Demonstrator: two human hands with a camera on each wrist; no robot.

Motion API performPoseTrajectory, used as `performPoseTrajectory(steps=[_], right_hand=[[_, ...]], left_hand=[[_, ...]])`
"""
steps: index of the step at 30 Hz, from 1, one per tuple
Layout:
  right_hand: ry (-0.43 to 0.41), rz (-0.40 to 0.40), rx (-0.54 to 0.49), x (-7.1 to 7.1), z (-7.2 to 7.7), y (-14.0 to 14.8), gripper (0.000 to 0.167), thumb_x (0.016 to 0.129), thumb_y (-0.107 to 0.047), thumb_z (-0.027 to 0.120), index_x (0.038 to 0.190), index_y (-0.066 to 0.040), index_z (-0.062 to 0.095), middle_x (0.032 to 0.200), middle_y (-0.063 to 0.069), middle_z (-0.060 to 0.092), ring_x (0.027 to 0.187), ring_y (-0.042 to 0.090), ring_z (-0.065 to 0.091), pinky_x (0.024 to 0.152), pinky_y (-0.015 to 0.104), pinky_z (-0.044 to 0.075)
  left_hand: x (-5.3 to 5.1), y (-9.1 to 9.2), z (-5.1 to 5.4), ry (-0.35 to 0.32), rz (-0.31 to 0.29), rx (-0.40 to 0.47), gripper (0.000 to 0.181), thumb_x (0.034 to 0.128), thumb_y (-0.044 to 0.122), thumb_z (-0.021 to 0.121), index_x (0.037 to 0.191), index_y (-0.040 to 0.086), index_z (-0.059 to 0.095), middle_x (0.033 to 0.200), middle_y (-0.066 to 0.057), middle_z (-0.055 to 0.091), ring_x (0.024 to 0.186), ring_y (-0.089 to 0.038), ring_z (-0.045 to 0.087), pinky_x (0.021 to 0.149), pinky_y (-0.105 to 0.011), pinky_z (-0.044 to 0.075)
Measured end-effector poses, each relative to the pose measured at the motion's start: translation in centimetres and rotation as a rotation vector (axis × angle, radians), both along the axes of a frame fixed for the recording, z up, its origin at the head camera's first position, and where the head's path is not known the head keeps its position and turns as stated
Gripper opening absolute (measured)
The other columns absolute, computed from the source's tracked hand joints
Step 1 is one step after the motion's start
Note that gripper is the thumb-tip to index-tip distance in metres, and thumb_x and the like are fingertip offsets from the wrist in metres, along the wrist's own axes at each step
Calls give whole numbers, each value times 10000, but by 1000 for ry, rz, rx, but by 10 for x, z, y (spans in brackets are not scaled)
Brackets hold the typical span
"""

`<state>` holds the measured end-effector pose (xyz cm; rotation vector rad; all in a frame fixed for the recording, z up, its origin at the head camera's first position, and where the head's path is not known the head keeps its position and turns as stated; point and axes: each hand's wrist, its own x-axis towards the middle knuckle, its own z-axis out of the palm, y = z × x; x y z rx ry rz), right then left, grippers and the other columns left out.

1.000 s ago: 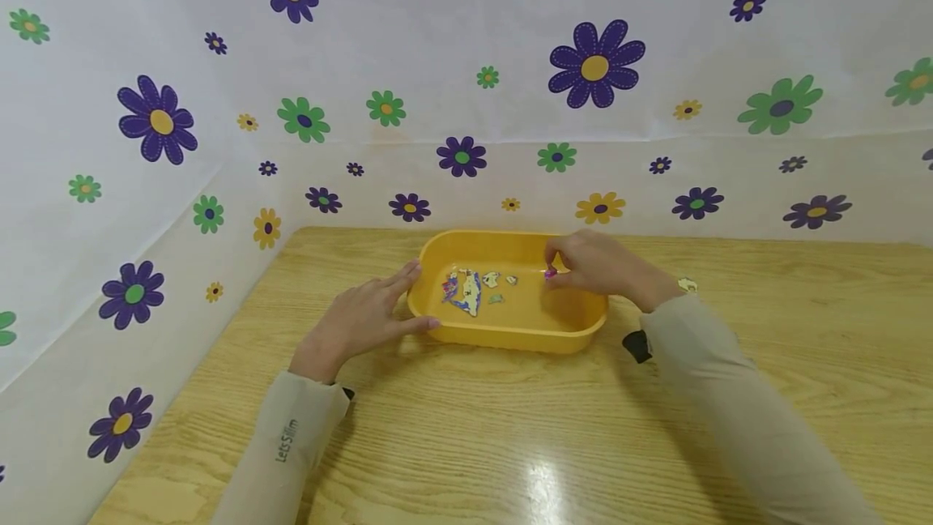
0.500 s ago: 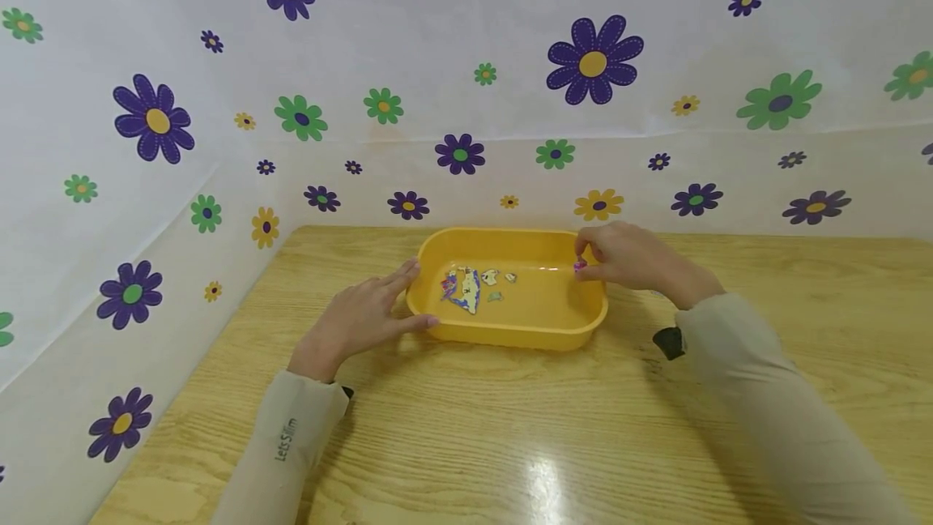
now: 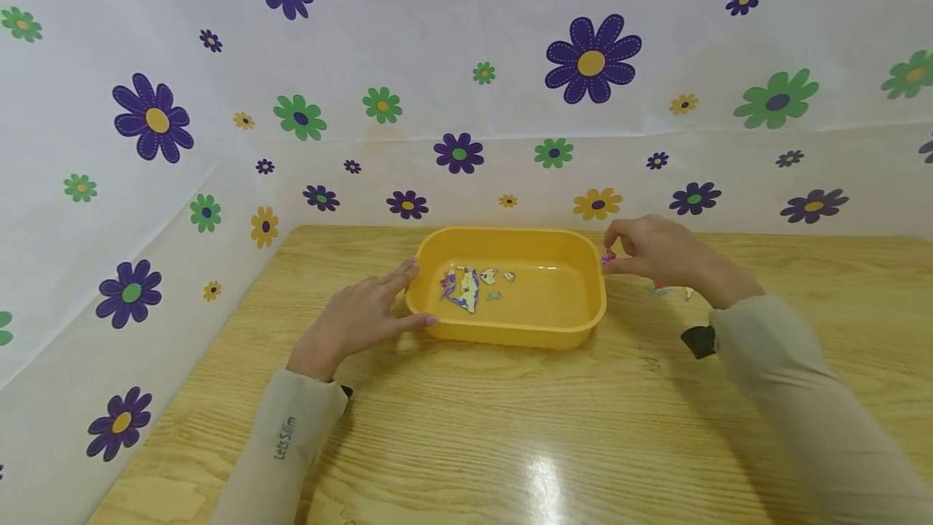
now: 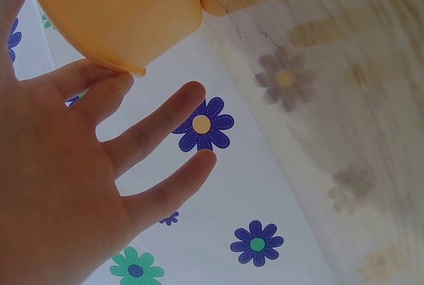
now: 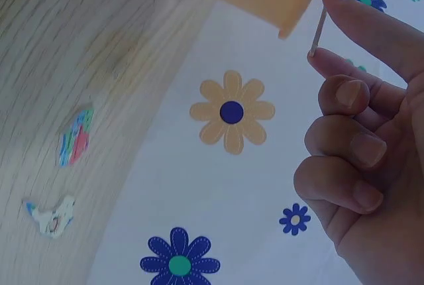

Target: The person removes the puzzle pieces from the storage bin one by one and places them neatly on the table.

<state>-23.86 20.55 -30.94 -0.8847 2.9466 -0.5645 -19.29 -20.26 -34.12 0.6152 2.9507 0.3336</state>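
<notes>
At the bottom of the head view, a light sleeve with dark letters (image 3: 280, 444) enters on the left and a plain light sleeve (image 3: 816, 403) enters on the right, both over the wooden table (image 3: 466, 420). A black object (image 3: 700, 341) shows beside the cuff on the right.

Left of the centre is the left hand (image 3: 357, 318). It is open, with the fingers spread and rather straight. Fingertips touch the left rim of the yellow tray (image 3: 506, 337), and the thumb lies at its near left corner.

Right of the centre is the right hand (image 3: 666, 253). Its thumb and index finger pinch one small pinkish-purple piece (image 3: 607, 258). This piece is in the air, just outside the right end of the tray; in the right wrist view it is seen as a thin edge, and the other three fingers are curled toward the palm.

In the left part of the tray lie a big cream and blue piece (image 3: 466, 290), with a red and blue part at its left side, a small greenish piece (image 3: 494, 295) and two small pale pieces (image 3: 489, 275).

At the left of the right wrist view, a blue, green and red piece (image 5: 76, 136) and a whitish piece (image 5: 52, 217) lie on the table, near each other.

Farthest, a white cloth with flowers (image 3: 430, 96) fills the upper part of the head view.
</notes>
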Motion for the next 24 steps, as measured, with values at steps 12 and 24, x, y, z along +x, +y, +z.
performPoseTrajectory(steps=[12,24], right_hand=[[4,-57,48,5,-2,39,323,913,-193,778,1060,64,649,714,0,478,653,169,428,583,313,362],[10,-84,66,8,-14,77,281,903,-137,772,1022,88,652,696,-12,456,631,156,403,572,305,340]], left_hand=[[-1,1,0,-1,-6,-1,915,941,658,576,1592,75,303,1646,-86,252,1377,-467,429,1077,-617,400],[0,1,1,-8,-4,-2,901,952,639,576,1593,69,299,1648,-99,246,1392,-460,411,1091,-623,379]])
